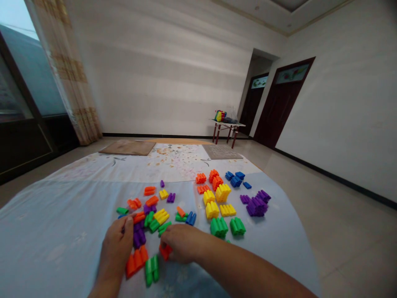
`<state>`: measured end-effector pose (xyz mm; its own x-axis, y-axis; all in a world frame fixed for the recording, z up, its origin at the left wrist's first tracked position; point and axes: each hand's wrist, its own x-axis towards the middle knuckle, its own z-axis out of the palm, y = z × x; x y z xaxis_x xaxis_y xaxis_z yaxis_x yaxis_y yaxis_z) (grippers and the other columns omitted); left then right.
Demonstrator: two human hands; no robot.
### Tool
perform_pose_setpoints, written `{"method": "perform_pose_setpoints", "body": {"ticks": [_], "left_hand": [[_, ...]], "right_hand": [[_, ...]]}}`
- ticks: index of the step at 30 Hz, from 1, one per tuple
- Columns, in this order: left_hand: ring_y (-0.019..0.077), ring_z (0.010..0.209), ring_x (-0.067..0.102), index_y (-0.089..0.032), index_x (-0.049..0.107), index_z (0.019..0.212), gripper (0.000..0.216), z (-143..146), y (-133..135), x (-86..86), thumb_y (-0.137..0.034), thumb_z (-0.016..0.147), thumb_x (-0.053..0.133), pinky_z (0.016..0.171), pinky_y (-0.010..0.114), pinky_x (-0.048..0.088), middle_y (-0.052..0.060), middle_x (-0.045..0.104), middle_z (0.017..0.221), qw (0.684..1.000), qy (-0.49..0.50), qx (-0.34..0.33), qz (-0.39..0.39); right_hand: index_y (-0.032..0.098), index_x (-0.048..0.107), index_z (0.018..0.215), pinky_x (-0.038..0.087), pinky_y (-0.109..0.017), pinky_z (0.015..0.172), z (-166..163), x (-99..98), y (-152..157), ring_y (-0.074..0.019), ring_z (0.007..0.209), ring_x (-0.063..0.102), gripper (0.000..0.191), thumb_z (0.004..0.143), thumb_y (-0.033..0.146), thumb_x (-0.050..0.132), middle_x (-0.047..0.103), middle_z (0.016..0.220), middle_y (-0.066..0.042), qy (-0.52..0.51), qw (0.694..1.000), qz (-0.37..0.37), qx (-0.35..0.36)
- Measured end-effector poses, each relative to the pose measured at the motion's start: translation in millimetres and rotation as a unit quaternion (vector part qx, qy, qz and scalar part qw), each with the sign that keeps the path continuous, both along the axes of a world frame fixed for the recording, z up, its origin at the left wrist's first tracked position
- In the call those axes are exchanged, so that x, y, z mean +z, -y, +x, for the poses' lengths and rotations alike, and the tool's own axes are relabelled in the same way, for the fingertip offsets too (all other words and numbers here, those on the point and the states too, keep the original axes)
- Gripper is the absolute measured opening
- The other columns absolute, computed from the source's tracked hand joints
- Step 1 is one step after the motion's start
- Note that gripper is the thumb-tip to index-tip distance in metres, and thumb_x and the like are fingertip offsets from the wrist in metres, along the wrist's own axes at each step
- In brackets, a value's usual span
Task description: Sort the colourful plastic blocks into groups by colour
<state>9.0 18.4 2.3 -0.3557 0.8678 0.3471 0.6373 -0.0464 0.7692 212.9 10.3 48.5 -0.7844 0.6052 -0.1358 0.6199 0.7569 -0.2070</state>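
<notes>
Many coloured plastic blocks lie on a pale blue sheet (56,231). My right hand (181,242) is curled over an orange-red block (165,251), its fingers closed on it. My left hand (117,246) rests beside a purple block (139,237), fingers bent at the mixed pile; what it holds, if anything, is hidden. An orange block (136,260) and a green block (151,269) lie between my hands. To the right stand sorted groups: green (219,227), yellow (217,200), orange (214,179), blue (235,179) and purple (256,203).
The sheet covers the floor, with a flowered cloth (173,159) and brown mats (128,147) behind it. A small table (228,126) with a colourful bag stands by dark doors (279,103). A curtain (66,74) and window are at the left. Bare tile floor lies right.
</notes>
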Motion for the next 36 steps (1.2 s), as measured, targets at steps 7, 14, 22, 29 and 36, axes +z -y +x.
{"method": "perform_pose_setpoints", "body": {"ticks": [7,14,22,29,36], "left_hand": [[0.0246,0.095,0.059,-0.017,0.066,0.096,0.046,-3.2,-1.1,-5.3,-0.05,0.079,0.038,0.088,0.037,0.046,0.009,0.067,0.099,1.0,-0.003,0.003,0.01],[0.0242,0.094,0.059,-0.019,0.066,0.093,0.045,-4.0,-1.6,-6.3,-0.051,0.078,0.038,0.09,0.038,0.046,0.008,0.066,0.098,1.0,0.006,0.008,0.003],[0.0258,0.099,0.057,-0.019,0.065,0.095,0.05,-3.9,-3.5,-9.5,-0.054,0.076,0.036,0.095,0.04,0.044,0.009,0.065,0.101,0.999,0.023,0.021,-0.025],[0.0249,0.098,0.057,-0.019,0.064,0.095,0.049,-4.9,-3.2,-10.2,-0.054,0.076,0.036,0.096,0.04,0.042,0.008,0.065,0.102,0.999,0.026,0.03,-0.037],[0.0254,0.098,0.057,-0.02,0.065,0.092,0.043,-2.6,-1.2,-8.3,-0.051,0.076,0.039,0.094,0.04,0.044,0.008,0.066,0.101,0.999,0.034,0.029,-0.014]], "right_hand": [[0.017,0.052,0.127,0.049,-0.03,0.08,21.0,32.2,-14.0,-0.023,0.099,0.06,0.059,0.072,0.033,0.065,0.057,0.118,-0.012,-0.06,0.997,-0.015,-0.035],[0.016,0.055,0.124,0.042,-0.027,0.091,99.4,77.0,-97.0,-0.0204,0.109,0.056,0.052,0.073,0.012,0.06,0.055,0.121,-0.011,-0.007,0.973,0.07,-0.219],[0.02,0.064,0.114,0.045,-0.027,0.08,116.0,64.2,-145.0,-0.0253,0.103,0.06,0.051,0.065,0.01,0.068,0.064,0.113,-0.011,0.132,0.954,0.042,-0.266],[0.02,0.062,0.118,0.045,-0.026,0.08,115.2,55.1,-151.8,-0.0245,0.101,0.061,0.058,0.062,0.009,0.071,0.065,0.112,-0.01,0.151,0.947,0.022,-0.282],[0.018,0.056,0.125,0.043,-0.027,0.087,118.1,67.4,-136.1,-0.0227,0.108,0.057,0.049,0.078,0.006,0.055,0.058,0.121,-0.013,0.075,0.956,0.073,-0.273]]}}
